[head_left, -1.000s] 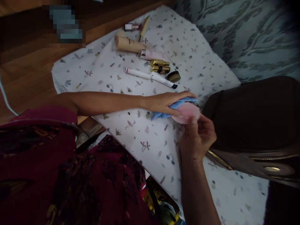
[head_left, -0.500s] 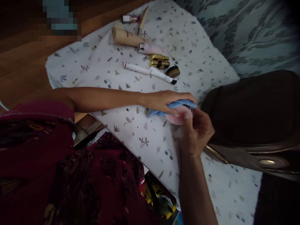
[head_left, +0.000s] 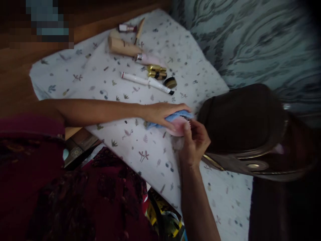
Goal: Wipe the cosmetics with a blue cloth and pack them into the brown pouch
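Note:
A round pink compact (head_left: 177,127) with a shiny, beaded-looking rim is held between both hands over the patterned cloth. My left hand (head_left: 160,113) reaches in from the left, closed on a folded blue cloth (head_left: 178,114) that presses against the compact; its thumb lies on the pink face. From below, my right hand (head_left: 195,139) grips the compact's edge, thumb on top and fingers curled behind, partly hidden. Near the left forearm lie two white pen-like tubes (head_left: 135,78), a small dark-lidded jar (head_left: 170,82) and two gold tubes (head_left: 157,71).
White printed cloth (head_left: 130,144) covers the table. Farther back lie a beige tube (head_left: 122,46), a pale pink tube (head_left: 151,60), a lipstick-like tube (head_left: 127,28) and a slim brush-like item (head_left: 139,30). A dark brown case (head_left: 238,120) stands right of my hands, before a patterned curtain (head_left: 245,43).
The whole view has shifted, so table, hands and case appear farther left. Both hands keep hold of the cloth and compact with nearly the same grip.

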The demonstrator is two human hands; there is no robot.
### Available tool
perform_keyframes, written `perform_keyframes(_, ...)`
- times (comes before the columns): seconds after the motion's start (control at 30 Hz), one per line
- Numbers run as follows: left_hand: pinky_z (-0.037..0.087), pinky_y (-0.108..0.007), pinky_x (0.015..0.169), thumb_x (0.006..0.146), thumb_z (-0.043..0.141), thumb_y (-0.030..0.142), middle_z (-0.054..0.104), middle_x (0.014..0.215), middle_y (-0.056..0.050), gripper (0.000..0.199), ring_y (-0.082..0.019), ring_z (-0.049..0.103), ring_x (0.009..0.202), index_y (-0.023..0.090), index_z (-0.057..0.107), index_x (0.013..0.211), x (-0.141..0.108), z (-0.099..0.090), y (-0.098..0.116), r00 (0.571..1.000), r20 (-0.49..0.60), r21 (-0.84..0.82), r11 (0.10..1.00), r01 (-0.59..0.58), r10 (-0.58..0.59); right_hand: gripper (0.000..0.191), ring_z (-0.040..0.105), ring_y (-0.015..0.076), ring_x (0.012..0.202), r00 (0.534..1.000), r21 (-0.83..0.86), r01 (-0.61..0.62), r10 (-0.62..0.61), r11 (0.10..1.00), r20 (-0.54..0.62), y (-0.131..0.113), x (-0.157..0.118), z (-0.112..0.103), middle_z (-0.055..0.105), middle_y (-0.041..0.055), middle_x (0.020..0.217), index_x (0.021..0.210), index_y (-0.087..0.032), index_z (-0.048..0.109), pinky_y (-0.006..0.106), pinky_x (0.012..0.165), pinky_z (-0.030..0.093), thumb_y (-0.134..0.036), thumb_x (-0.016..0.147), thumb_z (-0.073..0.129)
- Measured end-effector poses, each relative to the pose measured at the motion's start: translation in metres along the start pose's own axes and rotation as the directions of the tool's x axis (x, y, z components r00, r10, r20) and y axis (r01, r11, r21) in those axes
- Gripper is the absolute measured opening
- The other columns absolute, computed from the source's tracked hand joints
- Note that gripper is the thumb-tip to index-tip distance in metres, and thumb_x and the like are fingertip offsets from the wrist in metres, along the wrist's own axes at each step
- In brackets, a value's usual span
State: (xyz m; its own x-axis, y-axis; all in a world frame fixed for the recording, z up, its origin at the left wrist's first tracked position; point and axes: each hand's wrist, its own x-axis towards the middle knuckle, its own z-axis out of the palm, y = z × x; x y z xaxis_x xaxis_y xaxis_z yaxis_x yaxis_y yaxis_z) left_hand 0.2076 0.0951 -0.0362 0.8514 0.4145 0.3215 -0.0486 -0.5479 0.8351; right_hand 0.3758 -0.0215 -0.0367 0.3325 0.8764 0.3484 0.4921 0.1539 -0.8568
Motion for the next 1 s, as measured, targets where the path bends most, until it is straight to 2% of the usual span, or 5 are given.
perform_keyframes(0.17,0.039,-0.039,0.107,0.07,0.078,0.043,0.049,0.146,-0.017,0.09,-0.031,0.051,0.13,0.018,0.036,0.146,0.0,-0.001,0.005,0.996,-0.067,0.05,0.997,0.054,-0.051,0.039,0.063,0.0179,0.085,0.986,0.206,-0.161,0.164,0.965,0.002,-0.001,0.0,0.005,0.067,0.0032,0.091,0.099,-0.017,0.065,0.032,0.081,0.051,-0.052,0.083,0.068)
perform_keyframes(0.43,0.043,-0.04,0.102,0.071,0.077,0.053,0.054,0.14,-0.016,0.096,-0.031,0.057,0.12,0.017,0.032,0.148,0.0,-0.003,0.012,0.977,-0.134,0.02,0.985,0.169,-0.165,0.038,0.065,0.0175,0.086,0.92,0.601,-0.379,0.357,0.703,0.162,-0.015,0.0,0.011,0.068,0.0013,0.094,0.092,-0.022,0.058,0.031,0.078,0.056,-0.046,0.072,0.081)
perform_keyframes(0.67,0.045,-0.037,0.101,0.075,0.074,0.054,0.058,0.137,-0.011,0.088,-0.029,0.059,0.118,0.02,0.036,0.147,0.001,-0.01,0.025,0.969,-0.08,0.041,0.97,0.238,-0.235,0.047,0.062,0.0145,0.08,0.945,0.534,-0.326,0.264,0.78,0.191,-0.011,0.006,0.0,0.07,0.0017,0.095,0.115,-0.022,0.06,0.024,0.07,0.051,-0.049,0.08,0.075)
perform_keyframes(0.8,0.048,-0.036,0.099,0.08,0.068,0.059,0.062,0.134,-0.011,0.082,-0.028,0.062,0.115,0.019,0.039,0.146,0.001,-0.013,0.025,0.981,-0.075,0.157,0.97,0.188,-0.178,0.045,0.052,0.0102,0.058,0.947,0.5,-0.321,0.258,0.805,0.193,-0.006,0.011,-0.004,0.063,-0.0024,0.072,0.106,-0.019,0.063,0.021,0.053,0.042,-0.057,0.083,0.068)
perform_keyframes(1.0,0.057,-0.033,0.085,0.098,0.043,0.053,0.069,0.128,-0.012,0.055,-0.026,0.072,0.102,0.019,0.043,0.142,-0.002,-0.009,0.029,0.966,-0.238,0.58,0.812,0.055,0.104,0.047,0.061,0.0146,0.069,0.944,0.65,-0.325,0.278,0.687,0.178,-0.024,0.014,-0.005,0.064,-0.0022,0.079,0.096,-0.023,0.052,0.027,0.066,0.052,-0.056,0.073,0.077)
